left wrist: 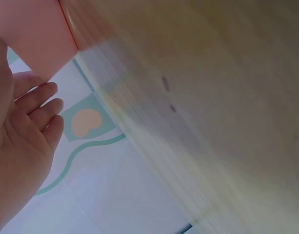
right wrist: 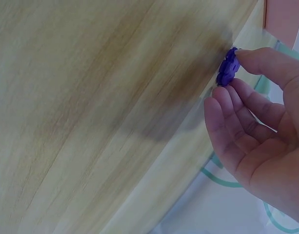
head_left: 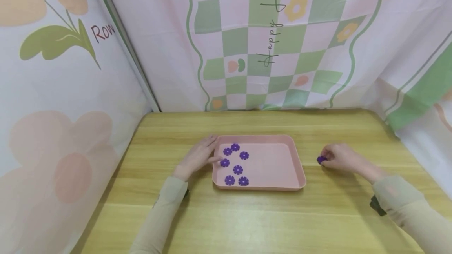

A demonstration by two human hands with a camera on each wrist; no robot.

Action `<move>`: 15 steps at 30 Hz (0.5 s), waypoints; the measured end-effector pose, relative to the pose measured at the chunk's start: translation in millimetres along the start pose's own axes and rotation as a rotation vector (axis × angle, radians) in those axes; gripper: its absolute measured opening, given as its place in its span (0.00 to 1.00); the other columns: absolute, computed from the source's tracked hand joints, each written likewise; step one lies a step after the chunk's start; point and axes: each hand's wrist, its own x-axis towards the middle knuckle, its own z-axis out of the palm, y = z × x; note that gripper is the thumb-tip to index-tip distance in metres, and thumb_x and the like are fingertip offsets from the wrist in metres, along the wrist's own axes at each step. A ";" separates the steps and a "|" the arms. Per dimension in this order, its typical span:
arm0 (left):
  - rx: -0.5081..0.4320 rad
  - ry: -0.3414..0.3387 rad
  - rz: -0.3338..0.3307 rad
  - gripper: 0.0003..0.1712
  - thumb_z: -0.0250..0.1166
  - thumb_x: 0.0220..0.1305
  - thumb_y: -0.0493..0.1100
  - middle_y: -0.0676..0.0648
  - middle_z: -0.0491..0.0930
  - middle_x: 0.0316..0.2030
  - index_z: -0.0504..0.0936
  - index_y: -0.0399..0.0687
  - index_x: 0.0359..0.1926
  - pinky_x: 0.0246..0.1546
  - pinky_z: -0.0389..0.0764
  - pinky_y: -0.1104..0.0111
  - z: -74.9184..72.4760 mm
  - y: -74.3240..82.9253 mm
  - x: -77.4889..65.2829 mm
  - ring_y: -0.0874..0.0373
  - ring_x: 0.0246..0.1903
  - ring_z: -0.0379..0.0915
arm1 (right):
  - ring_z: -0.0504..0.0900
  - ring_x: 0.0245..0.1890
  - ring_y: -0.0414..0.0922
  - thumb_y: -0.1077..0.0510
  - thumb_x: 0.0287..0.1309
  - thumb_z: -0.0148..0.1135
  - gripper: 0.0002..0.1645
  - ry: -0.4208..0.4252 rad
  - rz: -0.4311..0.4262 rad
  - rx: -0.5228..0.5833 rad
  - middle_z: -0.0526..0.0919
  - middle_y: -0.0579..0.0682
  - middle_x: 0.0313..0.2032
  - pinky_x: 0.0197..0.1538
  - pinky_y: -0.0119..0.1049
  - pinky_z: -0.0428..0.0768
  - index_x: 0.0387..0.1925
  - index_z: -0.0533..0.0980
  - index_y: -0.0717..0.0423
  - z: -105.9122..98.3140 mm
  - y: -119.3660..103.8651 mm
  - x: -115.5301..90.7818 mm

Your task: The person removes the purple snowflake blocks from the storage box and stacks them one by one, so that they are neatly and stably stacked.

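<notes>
A pink rectangular tray (head_left: 272,164) lies on the wooden table. Several purple flower-shaped discs (head_left: 238,169) with notched edges lie apart or close together in its left part. My left hand (head_left: 199,154) rests at the tray's left edge, its fingers straight along the rim and its thumb reaching over the inside near one disc. In the left wrist view its fingers (left wrist: 42,107) are beside the tray corner. To the right of the tray, my right hand (head_left: 340,158) pinches another purple flower-shaped disc (right wrist: 229,67) between thumb and index finger, just above the table.
The wooden table (head_left: 247,218) extends around the tray. A checkered printed curtain (head_left: 261,50) hangs behind its far edge, and a flowered cloth (head_left: 53,89) hangs on the left. More cloth with a green stripe (head_left: 423,85) hangs on the right.
</notes>
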 end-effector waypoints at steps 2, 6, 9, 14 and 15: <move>0.005 0.002 0.004 0.47 0.61 0.66 0.61 0.34 0.59 0.74 0.58 0.34 0.73 0.76 0.60 0.48 -0.1 -0.1 -0.1 0.40 0.74 0.55 | 0.82 0.28 0.42 0.57 0.46 0.76 0.14 -0.002 0.001 0.001 0.87 0.51 0.28 0.34 0.39 0.86 0.31 0.81 0.62 -0.1 -0.2 -0.3; 0.014 -0.002 0.006 0.48 0.60 0.66 0.62 0.34 0.59 0.73 0.58 0.34 0.73 0.76 0.60 0.48 -1.2 0.1 -0.6 0.40 0.74 0.56 | 0.82 0.27 0.41 0.57 0.47 0.75 0.13 -0.005 -0.003 0.005 0.87 0.51 0.28 0.33 0.36 0.86 0.31 0.81 0.61 -0.3 -0.1 -0.7; 0.014 -0.011 0.000 0.48 0.60 0.66 0.63 0.34 0.59 0.74 0.57 0.34 0.74 0.76 0.60 0.49 -1.9 0.6 -0.8 0.40 0.74 0.55 | 0.82 0.27 0.40 0.58 0.47 0.75 0.13 -0.007 -0.005 0.010 0.87 0.51 0.28 0.33 0.36 0.86 0.31 0.81 0.62 -0.2 0.3 -1.1; 0.022 -0.022 -0.010 0.48 0.59 0.66 0.63 0.34 0.58 0.74 0.57 0.35 0.74 0.77 0.59 0.49 -1.7 0.8 -1.1 0.41 0.75 0.55 | 0.82 0.27 0.40 0.58 0.47 0.75 0.14 -0.003 -0.011 0.017 0.87 0.52 0.29 0.34 0.36 0.87 0.31 0.80 0.62 -0.4 1.1 -2.1; 0.023 -0.023 -0.011 0.48 0.59 0.67 0.62 0.35 0.58 0.74 0.56 0.35 0.74 0.77 0.59 0.49 -1.7 0.8 -1.0 0.41 0.75 0.55 | 0.82 0.27 0.40 0.58 0.46 0.76 0.14 -0.001 -0.013 0.018 0.87 0.52 0.29 0.34 0.36 0.87 0.31 0.80 0.62 -0.7 1.2 -2.3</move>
